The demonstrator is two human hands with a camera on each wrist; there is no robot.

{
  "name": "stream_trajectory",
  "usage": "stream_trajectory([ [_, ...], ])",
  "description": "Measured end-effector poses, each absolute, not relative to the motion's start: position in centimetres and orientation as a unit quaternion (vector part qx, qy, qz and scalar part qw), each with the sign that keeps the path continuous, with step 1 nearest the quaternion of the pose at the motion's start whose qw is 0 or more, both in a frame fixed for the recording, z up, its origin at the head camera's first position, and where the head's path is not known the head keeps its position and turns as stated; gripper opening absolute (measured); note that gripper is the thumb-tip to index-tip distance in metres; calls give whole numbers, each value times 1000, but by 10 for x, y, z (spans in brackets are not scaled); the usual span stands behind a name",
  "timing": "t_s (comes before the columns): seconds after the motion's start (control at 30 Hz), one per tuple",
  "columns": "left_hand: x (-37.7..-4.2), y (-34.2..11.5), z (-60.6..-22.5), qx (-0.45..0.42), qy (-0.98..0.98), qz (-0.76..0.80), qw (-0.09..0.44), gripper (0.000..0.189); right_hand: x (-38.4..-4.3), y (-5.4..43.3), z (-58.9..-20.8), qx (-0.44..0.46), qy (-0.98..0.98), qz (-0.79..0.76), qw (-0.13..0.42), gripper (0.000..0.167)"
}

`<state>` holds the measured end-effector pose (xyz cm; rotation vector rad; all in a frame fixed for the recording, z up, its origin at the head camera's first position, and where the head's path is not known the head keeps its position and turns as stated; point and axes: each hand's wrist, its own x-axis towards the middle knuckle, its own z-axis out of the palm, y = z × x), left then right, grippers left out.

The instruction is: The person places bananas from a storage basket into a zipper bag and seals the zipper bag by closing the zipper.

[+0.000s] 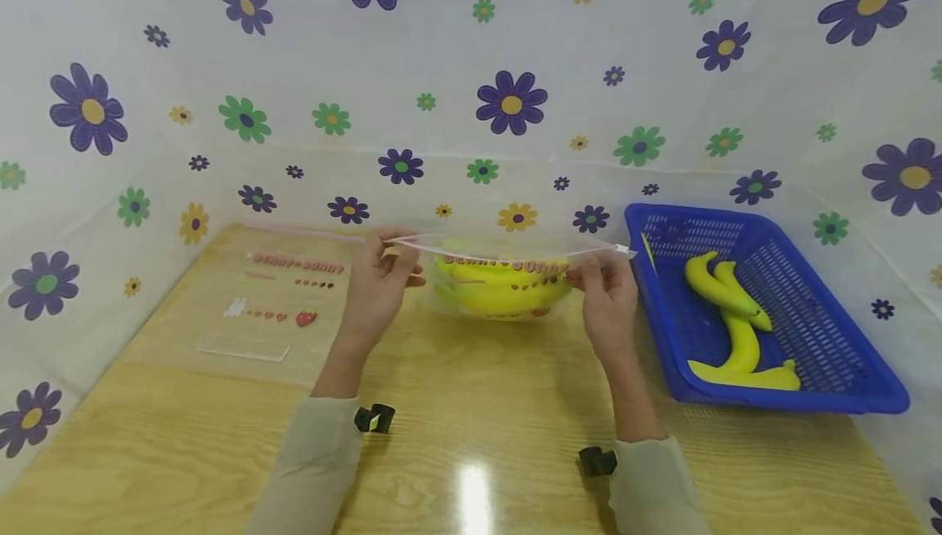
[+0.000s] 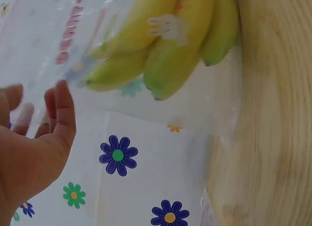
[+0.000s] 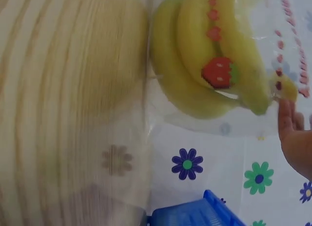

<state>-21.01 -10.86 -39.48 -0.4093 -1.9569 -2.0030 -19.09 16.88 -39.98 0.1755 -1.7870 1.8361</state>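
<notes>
A clear zip bag with red lettering stands in front of me, and yellow bananas fill it. My left hand pinches the bag's top edge near its left end. At the other end, my right hand pinches the same edge, close to the white slider. The left wrist view shows the banana tips through the plastic, beside a white rabbit print. In the right wrist view a strawberry print lies over the bananas. The bag's bottom appears to rest on the table.
Another clear printed bag lies flat on the wooden table at the left. A blue basket with several bananas stands at the right. A flower-patterned white sheet rises behind and at both sides.
</notes>
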Motion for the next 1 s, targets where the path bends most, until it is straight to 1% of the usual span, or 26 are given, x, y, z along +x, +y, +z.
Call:
stream_trajectory([
  [0.07,-208,-114,-395,-144,-690,-696,139,24,-187,174,-399,65,-670,692,261,10],
  [0.13,-207,-117,-393,-147,-689,-695,141,23,-183,180,-396,77,-663,699,257,13],
  [0.27,-204,-116,-388,-171,-671,-704,161,15,-178,186,-389,124,-637,707,283,15],
  [0.33,-204,-112,-387,-184,-654,-712,176,17,-178,186,-388,136,-631,704,297,15],
  [0.47,-204,-105,-389,-189,-623,-729,211,26,-181,184,-391,117,-647,688,308,18],
  [0.57,-205,-104,-390,-174,-613,-740,218,27,-181,181,-392,96,-668,671,307,20],
  [0.67,-204,-106,-389,-160,-615,-740,219,23,-178,180,-391,114,-672,670,294,28],
  [0.77,-203,-109,-386,-168,-618,-732,231,20,-175,179,-390,146,-669,669,289,36],
  [0.83,-202,-109,-384,-179,-616,-727,246,22,-174,178,-391,157,-670,658,306,39],
  [1.0,-205,-107,-383,-192,-600,-722,286,22,-178,177,-391,142,-663,623,389,36],
])
